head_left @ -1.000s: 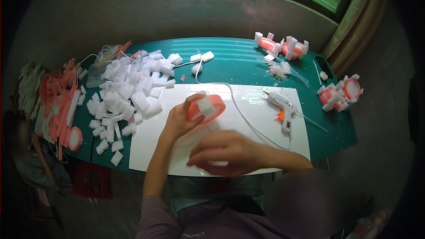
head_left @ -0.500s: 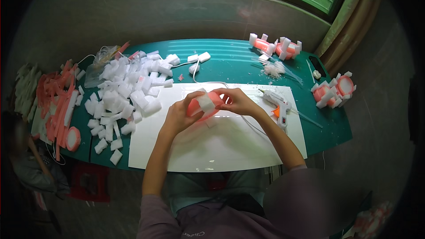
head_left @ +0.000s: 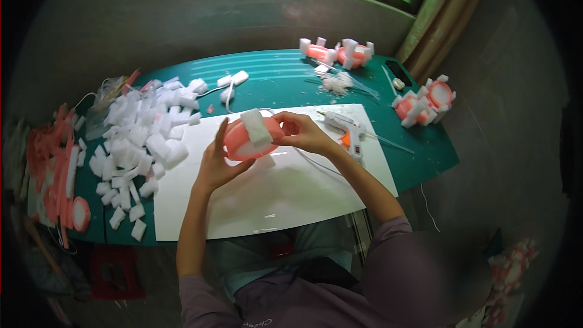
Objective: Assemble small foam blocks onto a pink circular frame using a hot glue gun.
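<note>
Both hands hold a round pink foam piece (head_left: 238,146) with a pale centre, raised above a white board (head_left: 243,209). A white foam block (head_left: 257,127) lies across the pink rim, and another small white block shows at its lower side. My left hand (head_left: 215,161) is closed around the left side, thumb below and fingers behind. At the right side, my right hand (head_left: 303,132) grips the rim between thumb and fingers, near the white block. To the right of that hand, a white glue gun (head_left: 345,127) with an orange trigger lies on the board.
A large heap of white foam blocks (head_left: 143,136) covers the left of the green table (head_left: 413,164). Further left lie pink foam strips (head_left: 51,164) and a pink-rimmed disc (head_left: 81,214). Pink pieces with white blocks (head_left: 416,109) stand at right, near clear glue sticks (head_left: 392,143).
The view has shifted, so the table sits further left. The foam piece has been tilted and its pale face shows more. My left thumb has moved to its lower edge.
</note>
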A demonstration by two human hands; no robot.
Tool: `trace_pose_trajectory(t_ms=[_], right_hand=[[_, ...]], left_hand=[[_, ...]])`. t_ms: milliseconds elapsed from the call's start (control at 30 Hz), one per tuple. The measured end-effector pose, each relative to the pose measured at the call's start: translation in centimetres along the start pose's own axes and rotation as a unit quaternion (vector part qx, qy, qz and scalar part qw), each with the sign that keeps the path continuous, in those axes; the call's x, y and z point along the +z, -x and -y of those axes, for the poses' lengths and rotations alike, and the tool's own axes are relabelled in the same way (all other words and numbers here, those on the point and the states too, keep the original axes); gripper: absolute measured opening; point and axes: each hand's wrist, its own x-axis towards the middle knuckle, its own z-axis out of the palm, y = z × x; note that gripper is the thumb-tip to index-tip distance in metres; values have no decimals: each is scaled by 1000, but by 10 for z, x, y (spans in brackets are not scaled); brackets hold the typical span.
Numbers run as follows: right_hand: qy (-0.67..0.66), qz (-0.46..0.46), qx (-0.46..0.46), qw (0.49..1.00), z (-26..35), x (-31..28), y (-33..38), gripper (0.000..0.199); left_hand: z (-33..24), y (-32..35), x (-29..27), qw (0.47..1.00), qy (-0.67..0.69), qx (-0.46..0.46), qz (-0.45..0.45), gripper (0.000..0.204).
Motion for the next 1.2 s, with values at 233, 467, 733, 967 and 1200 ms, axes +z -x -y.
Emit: trace_pose_trajectory(t_ms=[233,467,733,967,1200], right_hand=[[-153,-337,-68,927,32,-89,86,37],[-120,-721,-57,680,-14,-222,260,27],[-17,-811,175,558,-84,-276,359,34],[494,-698,134,501,-38,-211,255,32],[385,-354,-24,852,42,-72,108,17]], left_hand=[[-6,-2,-6,992,58,-56,-96,61],[-10,-1,-7,992,-103,-6,-73,15],[-2,-1,11,992,-119,-1,-39,11],[6,5,0,986,-157,0,-47,9],[30,9,9,979,-194,16,-61,7]])
